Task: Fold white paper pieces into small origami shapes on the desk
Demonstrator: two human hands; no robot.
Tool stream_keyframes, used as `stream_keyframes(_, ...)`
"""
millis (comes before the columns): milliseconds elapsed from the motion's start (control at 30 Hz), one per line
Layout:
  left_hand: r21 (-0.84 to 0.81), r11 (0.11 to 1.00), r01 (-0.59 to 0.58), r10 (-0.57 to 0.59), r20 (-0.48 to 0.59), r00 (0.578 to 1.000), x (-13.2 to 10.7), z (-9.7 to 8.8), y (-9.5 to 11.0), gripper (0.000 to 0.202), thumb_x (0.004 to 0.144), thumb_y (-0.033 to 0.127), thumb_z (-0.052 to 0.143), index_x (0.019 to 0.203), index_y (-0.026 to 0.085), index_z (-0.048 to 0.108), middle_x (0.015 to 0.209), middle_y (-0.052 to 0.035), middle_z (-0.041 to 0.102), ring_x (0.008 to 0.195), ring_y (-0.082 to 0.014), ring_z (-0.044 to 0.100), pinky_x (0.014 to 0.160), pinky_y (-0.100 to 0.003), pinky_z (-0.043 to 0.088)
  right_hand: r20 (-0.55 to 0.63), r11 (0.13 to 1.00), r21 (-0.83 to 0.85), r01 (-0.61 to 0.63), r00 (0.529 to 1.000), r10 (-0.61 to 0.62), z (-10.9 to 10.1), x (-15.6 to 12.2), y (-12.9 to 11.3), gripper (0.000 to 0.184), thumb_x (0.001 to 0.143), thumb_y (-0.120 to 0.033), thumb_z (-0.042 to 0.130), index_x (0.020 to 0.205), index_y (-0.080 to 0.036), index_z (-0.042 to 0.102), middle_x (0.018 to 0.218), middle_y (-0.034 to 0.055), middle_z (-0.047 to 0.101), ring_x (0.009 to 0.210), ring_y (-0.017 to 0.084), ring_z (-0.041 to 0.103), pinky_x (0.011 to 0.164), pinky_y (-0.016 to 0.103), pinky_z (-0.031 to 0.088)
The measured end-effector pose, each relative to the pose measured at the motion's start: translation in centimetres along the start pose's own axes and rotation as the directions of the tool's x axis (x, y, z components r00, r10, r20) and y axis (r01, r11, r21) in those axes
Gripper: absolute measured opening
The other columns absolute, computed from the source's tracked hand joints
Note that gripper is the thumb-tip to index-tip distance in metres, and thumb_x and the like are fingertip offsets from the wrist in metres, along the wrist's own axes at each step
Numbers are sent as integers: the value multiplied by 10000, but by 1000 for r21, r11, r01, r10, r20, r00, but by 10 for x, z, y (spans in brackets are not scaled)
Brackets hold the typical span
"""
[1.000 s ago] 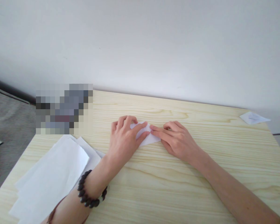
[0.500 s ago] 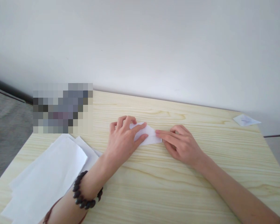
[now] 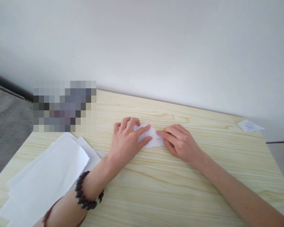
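Observation:
A small folded piece of white paper (image 3: 149,138) lies near the middle of the wooden table. My left hand (image 3: 127,138) arches over its left part, with the thumb and forefinger apart and holding it down against the tabletop. At the paper's right end, my right hand (image 3: 180,141) has its fingers closed and bent, with the forefinger tip on top and the thumb at the edge. A crease line runs along the paper between the hands. My fingers partly hide both ends of it.
Several loose white sheets (image 3: 49,170) lie overlapping at the left, partly beneath my left forearm. A folded paper piece (image 3: 250,126) rests at the table's far right corner. A blurred-out object (image 3: 68,107) stands at the back left. Behind the table (image 3: 156,195) rises a white wall (image 3: 156,47).
My right hand has shifted slightly left along the paper, and its fingers are more bent. My left hand keeps its hold in nearly the same place. The view has tilted a little.

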State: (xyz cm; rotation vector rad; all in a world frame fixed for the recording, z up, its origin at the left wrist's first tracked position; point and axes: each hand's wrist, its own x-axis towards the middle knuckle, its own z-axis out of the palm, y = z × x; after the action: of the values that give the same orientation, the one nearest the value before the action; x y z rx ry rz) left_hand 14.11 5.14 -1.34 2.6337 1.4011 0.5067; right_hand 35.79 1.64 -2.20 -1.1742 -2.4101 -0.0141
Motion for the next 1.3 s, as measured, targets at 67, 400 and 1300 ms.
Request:
stream_keyframes(67, 2, 1000, 3, -3, 6, 1000, 1, -1, 0, 307, 858, 452, 599, 1141, 354, 666, 1090, -68, 603, 1077, -291, 495, 827, -442, 386, -12, 1000, -2, 12, 1000, -12, -2, -6, 0, 242, 901, -129, 484, 1050, -96, 672, 836, 98, 658, 796, 209, 557, 746, 367, 497)
stream_keyframes(400, 7, 1000, 7, -8, 18, 1000, 1, -2, 1, 310, 850, 440, 614, 1140, 346, 669, 1089, -71, 602, 1090, -296, 486, 820, -438, 385, -53, 999, 45, -4, 999, 6, -6, -28, -2, 265, 867, -78, 497, 1066, -117, 667, 843, 102, 668, 789, 202, 585, 729, 364, 519)
stream_keyframes(1300, -484, 868, 108, -48, 134, 990, 9, -4, -10, 173, 847, 344, 576, 810, 250, 716, 873, 6, 708, 951, -190, 603, 930, -396, 340, -5, 929, 336, -157, 986, 169, 11, 18, -14, 115, 934, -207, 486, 874, -178, 580, 811, 45, 626, 799, 182, 539, 775, 339, 441)
